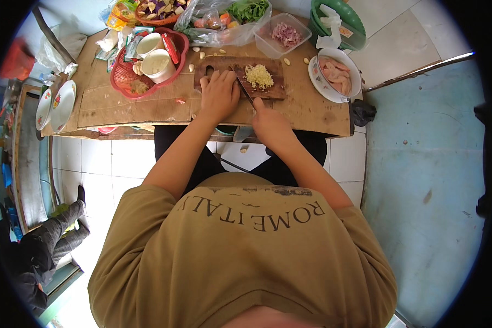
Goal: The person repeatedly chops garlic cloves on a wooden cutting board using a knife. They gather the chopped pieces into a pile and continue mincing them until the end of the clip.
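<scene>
My right hand (pixel 272 123) grips a kitchen knife (pixel 244 88) by its handle, at the near edge of a wooden cutting board (pixel 279 78). The blade slants up and left across the board. Left of the blade, my left hand (pixel 220 93) rests on the board with its fingers bent and its fingertips close to the blade. Whatever may lie under those fingers is hidden. A heap of finely chopped garlic (pixel 258 77) sits on the board, to the right of the knife. Loose garlic cloves (pixel 287 61) are scattered on the table around the board.
A red plastic basket (pixel 119 82) with cups stands left on the cardboard-covered table (pixel 139 111). Behind are a clear container (pixel 266 45) of chopped shallots, bagged vegetables (pixel 246 11) and a green basket (pixel 352 20). Raw chicken (pixel 335 76) fills a bowl at right. Another person (pixel 45 250) is at left.
</scene>
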Tool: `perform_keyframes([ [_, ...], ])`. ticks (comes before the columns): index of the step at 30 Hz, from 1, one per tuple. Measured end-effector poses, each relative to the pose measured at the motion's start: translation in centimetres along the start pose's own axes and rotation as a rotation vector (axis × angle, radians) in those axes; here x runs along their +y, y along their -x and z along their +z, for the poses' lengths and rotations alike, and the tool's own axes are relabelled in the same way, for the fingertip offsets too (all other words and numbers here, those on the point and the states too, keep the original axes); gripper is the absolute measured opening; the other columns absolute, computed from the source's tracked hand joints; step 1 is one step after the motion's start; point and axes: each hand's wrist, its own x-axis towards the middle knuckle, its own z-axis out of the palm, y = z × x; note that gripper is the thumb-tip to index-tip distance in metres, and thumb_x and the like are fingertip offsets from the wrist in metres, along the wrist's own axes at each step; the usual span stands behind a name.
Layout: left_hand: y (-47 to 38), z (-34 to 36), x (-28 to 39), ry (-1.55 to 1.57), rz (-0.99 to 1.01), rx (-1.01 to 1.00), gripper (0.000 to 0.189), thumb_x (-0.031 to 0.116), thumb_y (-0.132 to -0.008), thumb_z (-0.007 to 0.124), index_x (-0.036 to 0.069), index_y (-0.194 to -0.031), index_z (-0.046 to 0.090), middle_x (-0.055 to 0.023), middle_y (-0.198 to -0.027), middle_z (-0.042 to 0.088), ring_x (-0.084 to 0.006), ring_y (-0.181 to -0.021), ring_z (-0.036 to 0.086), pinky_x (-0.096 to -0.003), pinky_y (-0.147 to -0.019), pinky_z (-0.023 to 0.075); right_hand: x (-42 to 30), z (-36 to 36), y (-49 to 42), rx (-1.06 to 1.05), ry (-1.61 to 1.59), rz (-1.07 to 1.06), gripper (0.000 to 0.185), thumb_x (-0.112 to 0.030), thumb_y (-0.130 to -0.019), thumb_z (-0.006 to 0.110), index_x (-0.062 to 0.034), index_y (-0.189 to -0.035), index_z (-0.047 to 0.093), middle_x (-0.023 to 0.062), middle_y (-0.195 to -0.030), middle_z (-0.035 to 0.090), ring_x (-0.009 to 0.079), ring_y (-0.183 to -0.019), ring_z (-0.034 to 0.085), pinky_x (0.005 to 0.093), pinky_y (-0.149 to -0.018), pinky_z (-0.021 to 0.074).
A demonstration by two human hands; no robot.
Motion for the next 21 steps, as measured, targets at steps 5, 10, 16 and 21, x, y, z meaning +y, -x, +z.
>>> perform_keyframes([
  [5, 0.1, 0.2, -0.1, -0.018, 0.006, 0.022, 0.01, 0.02, -0.091, 0.053, 0.011, -0.094, 0.054, -0.0064, -0.094, 0.057, -0.0274, -0.093, 0.053, -0.0455, -0.083, 0.0329, 0.6, 1.4, -0.9, 0.017, 0.0, 0.039, 0.027, -0.017, -0.091, 0.049, -0.003, -0.114, 0.044, 0.03, -0.089, 0.066, 0.0482, -0.087, 0.064, 0.0583, -0.078, 0.048],
  [10, 0.2, 0.1, 0.3, -0.05, -0.045, 0.031, 0.012, 0.023, -0.091, 0.054, 0.011, -0.092, 0.056, -0.0059, -0.093, 0.057, -0.0263, -0.094, 0.053, -0.0445, -0.081, 0.0327, 2.0, 0.5, -2.1, 0.069, -0.233, 0.007, 0.025, -0.018, -0.092, 0.047, -0.0017, -0.11, 0.046, 0.0317, -0.089, 0.064, 0.0503, -0.088, 0.062, 0.0582, -0.08, 0.0463],
  [16, 0.2, 0.1, 0.4, -0.056, -0.071, 0.04, 0.013, 0.024, -0.089, 0.054, 0.011, -0.091, 0.058, -0.0058, -0.093, 0.056, -0.0261, -0.095, 0.053, -0.0446, -0.081, 0.0326, 1.2, 0.0, -1.1, 0.078, -0.189, 0.017, 0.024, -0.018, -0.092, 0.047, -0.0024, -0.11, 0.044, 0.0311, -0.086, 0.064, 0.0498, -0.086, 0.062, 0.0595, -0.077, 0.0452],
  [21, 0.2, 0.1, 0.4, -0.073, -0.076, 0.025, 0.013, 0.023, -0.089, 0.055, 0.011, -0.091, 0.057, -0.0056, -0.093, 0.056, -0.0261, -0.095, 0.052, -0.0449, -0.082, 0.0326, 0.4, -0.2, -0.5, 0.04, -0.118, 0.015, 0.025, -0.017, -0.092, 0.047, -0.0027, -0.112, 0.042, 0.03, -0.085, 0.065, 0.0492, -0.085, 0.063, 0.0594, -0.076, 0.0463],
])
